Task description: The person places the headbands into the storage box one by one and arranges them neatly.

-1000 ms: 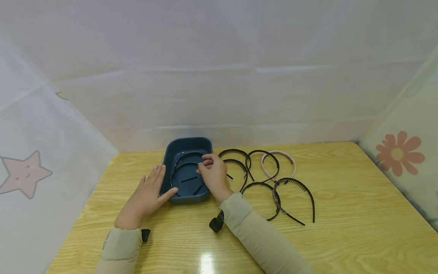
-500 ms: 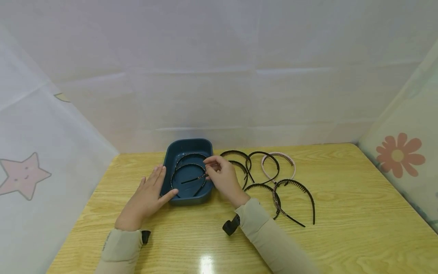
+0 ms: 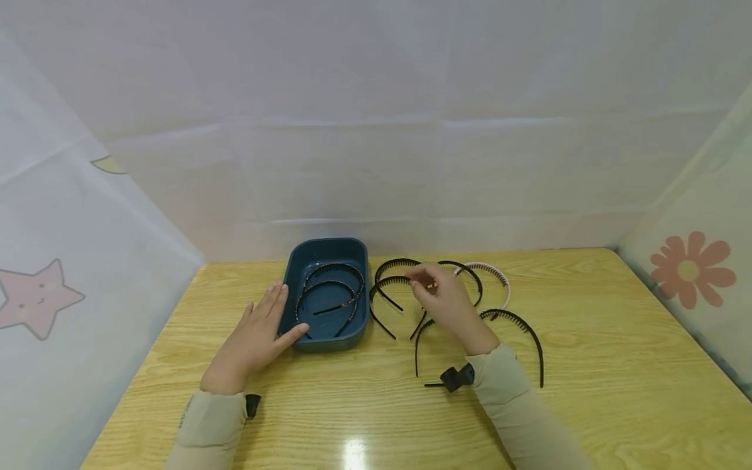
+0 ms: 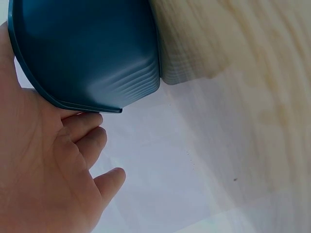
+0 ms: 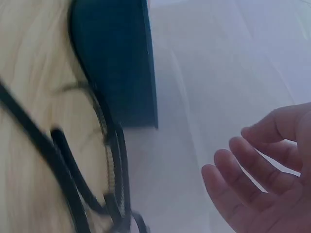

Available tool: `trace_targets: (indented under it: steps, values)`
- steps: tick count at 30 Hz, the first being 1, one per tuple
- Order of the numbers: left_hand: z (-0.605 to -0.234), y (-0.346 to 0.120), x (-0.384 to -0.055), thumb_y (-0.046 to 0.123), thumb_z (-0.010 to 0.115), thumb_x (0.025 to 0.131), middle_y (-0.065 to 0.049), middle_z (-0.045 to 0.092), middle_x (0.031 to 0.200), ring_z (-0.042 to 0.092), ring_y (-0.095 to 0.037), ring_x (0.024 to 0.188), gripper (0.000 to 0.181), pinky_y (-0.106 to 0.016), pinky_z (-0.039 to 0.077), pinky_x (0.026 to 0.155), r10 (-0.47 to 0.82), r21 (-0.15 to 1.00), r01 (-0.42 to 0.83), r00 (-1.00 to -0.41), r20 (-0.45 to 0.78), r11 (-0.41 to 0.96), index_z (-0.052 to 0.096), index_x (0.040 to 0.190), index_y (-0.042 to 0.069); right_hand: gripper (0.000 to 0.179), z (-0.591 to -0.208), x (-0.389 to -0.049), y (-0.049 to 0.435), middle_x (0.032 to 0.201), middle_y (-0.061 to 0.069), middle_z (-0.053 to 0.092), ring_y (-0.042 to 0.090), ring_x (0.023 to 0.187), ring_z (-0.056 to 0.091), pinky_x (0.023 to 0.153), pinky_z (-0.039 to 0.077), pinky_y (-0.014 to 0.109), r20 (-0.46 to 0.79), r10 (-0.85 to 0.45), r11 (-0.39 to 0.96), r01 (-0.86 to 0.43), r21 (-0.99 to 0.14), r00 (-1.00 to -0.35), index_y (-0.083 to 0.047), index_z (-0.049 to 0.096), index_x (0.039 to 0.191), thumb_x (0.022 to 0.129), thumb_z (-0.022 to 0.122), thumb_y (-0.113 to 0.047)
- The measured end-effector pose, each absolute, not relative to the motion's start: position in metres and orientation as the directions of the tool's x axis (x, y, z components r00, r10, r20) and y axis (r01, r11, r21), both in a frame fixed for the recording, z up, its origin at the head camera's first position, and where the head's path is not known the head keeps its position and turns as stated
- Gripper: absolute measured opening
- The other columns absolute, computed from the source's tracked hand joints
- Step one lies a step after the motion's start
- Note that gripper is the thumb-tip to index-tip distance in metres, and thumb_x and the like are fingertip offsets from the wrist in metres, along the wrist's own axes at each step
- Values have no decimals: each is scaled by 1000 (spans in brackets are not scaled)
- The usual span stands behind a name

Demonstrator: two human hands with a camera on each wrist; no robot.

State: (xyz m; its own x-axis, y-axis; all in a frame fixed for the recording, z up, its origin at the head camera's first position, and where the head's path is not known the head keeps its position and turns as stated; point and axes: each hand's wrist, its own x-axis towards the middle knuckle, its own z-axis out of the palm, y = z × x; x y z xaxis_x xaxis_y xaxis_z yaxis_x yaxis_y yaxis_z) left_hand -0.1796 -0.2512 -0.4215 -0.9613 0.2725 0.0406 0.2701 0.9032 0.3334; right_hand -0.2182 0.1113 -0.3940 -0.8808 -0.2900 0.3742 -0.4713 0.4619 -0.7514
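Note:
My left hand (image 3: 249,343) lies against the left side of a dark blue plastic bin (image 3: 329,346), fingers straight along its rim and thumb over the near corner. The left wrist view shows the palm beside the bin wall (image 4: 97,53). Two dark toothed headbands (image 3: 328,282) overlap inside the bin. My right hand (image 3: 452,310) is above the headbands on the table, right of the bin. In the right wrist view its fingers (image 5: 231,189) are loosely bent and hold nothing. Under and around it lie several black headbands (image 3: 531,336) and one pink headband (image 3: 506,287), partly hidden by hand and sleeve.
The wood-grain table (image 3: 617,365) backs onto a white sheet (image 3: 329,163) hung behind and at both sides. Two black headbands (image 3: 388,261) lie close beside the bin's right wall. The headbands on the table overlap one another.
My right hand let go of a headband, which now lies in the bin, and moved right over the headbands on the table. My left hand stayed on the bin.

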Motion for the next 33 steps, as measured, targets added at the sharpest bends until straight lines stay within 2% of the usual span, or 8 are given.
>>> trace_targets:
  steps: [7,15,23,33]
  values:
    - [-423,-251,-181,66,46,100,-20,8,169,8,-38,155,97,-67,7,120,275,327,271,-961,35,905,10,162,1,22,-386,-217,161,111,12,69,27,99,66,82,59,44,322,-304,612,-442,-656,-897,-3,69,121,103,60,-11]
    - [-423,-253,-181,66,46,100,-20,8,169,7,-38,155,98,-68,8,119,275,329,270,-961,33,905,10,162,0,23,-387,-220,208,115,14,69,30,100,66,84,57,49,205,-320,688,-375,-621,-925,-3,69,121,103,61,-15]
    - [-421,-252,-179,66,47,100,-20,8,169,7,-39,155,98,-68,7,119,272,334,266,-962,30,904,10,162,1,24,-385,-221,235,113,18,69,35,101,66,85,56,54,106,-328,763,-330,-556,-939,2,67,120,101,63,-12]
    - [-419,-252,-179,65,47,100,-20,8,168,8,-39,155,97,-68,7,119,273,339,268,-961,32,902,10,162,0,27,-389,-223,260,108,22,68,40,100,65,82,56,54,-49,-312,811,-239,-534,-949,9,66,118,98,65,-8]
